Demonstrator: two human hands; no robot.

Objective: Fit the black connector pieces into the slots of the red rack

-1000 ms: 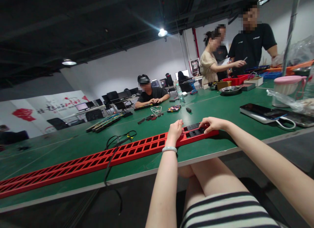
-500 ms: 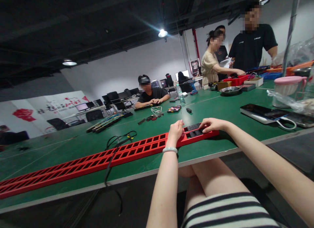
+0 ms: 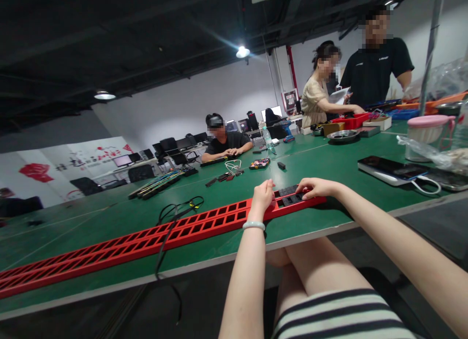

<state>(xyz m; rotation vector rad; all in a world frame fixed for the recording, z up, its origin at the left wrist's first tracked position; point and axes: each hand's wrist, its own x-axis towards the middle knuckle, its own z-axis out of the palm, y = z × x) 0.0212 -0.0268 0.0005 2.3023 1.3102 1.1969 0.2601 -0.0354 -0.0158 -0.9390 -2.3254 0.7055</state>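
Observation:
A long red slotted frame (image 3: 204, 221) with two rows of openings lies along the table's near side. Black blocks (image 3: 291, 198) fill several openings at its right end. My right hand (image 3: 317, 187) rests over that end, fingers bent down and touching the black pieces; what lies between the fingertips is hidden. Just left of the blocks, my left hand (image 3: 262, 197) is closed and upright by the frame, its fingers curled together. Whatever it may hold cannot be seen. A pale bracelet (image 3: 253, 226) circles the left wrist.
A black strap (image 3: 163, 249) crosses the frame and hangs over the table edge. Beyond lie a small black block (image 3: 281, 165), a white cable (image 3: 233, 167) and a bundle of rods (image 3: 157, 184). Phones (image 3: 393, 167) and a pink-lidded cup (image 3: 427, 137) are right. Other people work across the table.
My right fingertips have shifted very slightly over the black pieces. My left hand stays in place. Across the table, one person has turned a little and moved slightly right.

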